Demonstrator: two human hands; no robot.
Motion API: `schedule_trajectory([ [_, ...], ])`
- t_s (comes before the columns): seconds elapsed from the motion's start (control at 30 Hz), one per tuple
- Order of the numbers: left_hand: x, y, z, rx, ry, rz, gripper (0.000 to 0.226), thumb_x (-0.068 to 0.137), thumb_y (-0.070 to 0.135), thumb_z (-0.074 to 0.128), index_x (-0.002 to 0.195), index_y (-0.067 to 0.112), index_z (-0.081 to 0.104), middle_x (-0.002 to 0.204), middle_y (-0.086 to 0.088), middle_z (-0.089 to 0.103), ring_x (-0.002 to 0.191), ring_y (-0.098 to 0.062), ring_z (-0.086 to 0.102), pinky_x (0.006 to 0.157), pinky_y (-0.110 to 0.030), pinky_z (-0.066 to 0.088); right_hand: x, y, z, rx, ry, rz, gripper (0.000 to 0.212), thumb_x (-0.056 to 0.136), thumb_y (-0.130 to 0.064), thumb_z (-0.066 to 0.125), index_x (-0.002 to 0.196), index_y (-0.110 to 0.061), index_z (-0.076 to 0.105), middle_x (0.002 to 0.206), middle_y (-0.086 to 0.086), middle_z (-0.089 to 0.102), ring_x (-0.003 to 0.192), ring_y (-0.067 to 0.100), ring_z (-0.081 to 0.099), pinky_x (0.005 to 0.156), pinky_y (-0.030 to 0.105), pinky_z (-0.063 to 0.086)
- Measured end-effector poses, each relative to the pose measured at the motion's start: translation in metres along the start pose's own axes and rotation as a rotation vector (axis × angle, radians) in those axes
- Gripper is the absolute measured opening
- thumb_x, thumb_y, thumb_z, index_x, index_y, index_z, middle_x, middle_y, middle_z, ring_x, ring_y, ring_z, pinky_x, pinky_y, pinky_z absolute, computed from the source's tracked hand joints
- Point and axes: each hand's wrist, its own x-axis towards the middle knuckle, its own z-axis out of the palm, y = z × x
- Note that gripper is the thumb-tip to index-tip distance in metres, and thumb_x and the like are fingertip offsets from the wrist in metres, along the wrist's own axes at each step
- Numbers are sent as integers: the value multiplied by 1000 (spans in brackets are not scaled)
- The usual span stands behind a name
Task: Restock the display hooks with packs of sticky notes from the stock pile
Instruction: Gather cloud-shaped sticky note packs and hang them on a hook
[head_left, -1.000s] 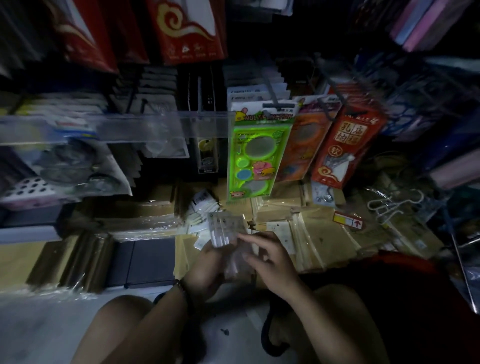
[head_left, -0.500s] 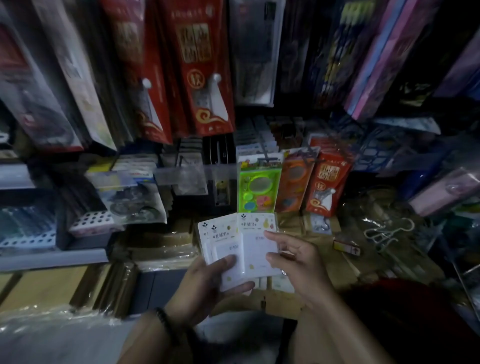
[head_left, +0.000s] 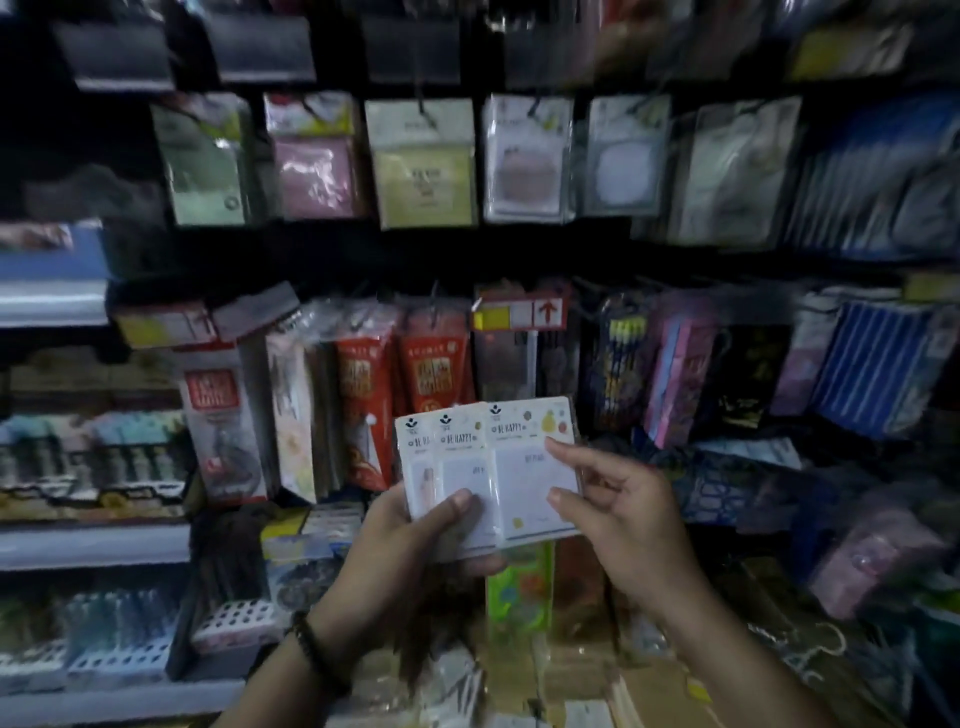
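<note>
We hold three fanned packs of sticky notes (head_left: 485, 467) before the display, our left hand (head_left: 410, 551) gripping them from below with its thumb on front, our right hand (head_left: 623, 519) pinching the rightmost pack's edge, below a row of hanging packs (head_left: 421, 166).

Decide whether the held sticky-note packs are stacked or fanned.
Fanned: the packs show three header cards stepped sideways in the left hand.
</note>
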Motion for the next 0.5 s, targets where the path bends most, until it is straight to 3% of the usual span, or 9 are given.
schedule_trajectory([
  [0.07, 10, 29, 8, 2, -16, 73, 36, 100, 11, 64, 136, 8, 64, 127, -15, 77, 112, -40, 76, 78, -48, 68, 20, -30, -3, -39, -8, -67, 51, 93, -3, 79, 125, -43, 78, 107, -17, 81, 112, 57, 63, 92, 68, 57],
  [0.17, 25, 69, 17, 16, -21, 158, 34, 100, 10, 63, 134, 8, 65, 128, -17, 76, 112, -42, 76, 79, -51, 68, 49, -69, -5, -39, -1, -147, 52, 94, -1, 77, 123, -44, 76, 125, -26, 74, 125, 26, 69, 104, 41, 60],
  [0.27, 41, 104, 24, 58, -9, 242, 33, 96, 11, 66, 129, 4, 69, 124, -21, 77, 110, -39, 77, 85, -46, 67, 79, -96, -2, 0, 41, -201, 52, 92, 5, 76, 122, -37, 79, 123, -21, 76, 121, 21, 71, 104, 45, 59],
  [0.37, 55, 132, 28, 83, 27, 317, 33, 93, 10, 68, 125, 4, 71, 122, -20, 78, 110, -36, 77, 93, -46, 63, 105, -116, 3, 46, 67, -242, 55, 90, 12, 74, 118, -35, 78, 125, -18, 76, 121, -1, 69, 103, 19, 54],
  [0.5, 71, 157, 23, 132, 90, 400, 29, 100, 12, 67, 128, 10, 70, 123, -16, 78, 111, -34, 77, 97, -49, 60, 136, -134, 1, 38, 91, -278, 53, 92, 15, 70, 122, -29, 76, 128, -13, 75, 121, -5, 67, 101, 14, 52],
])
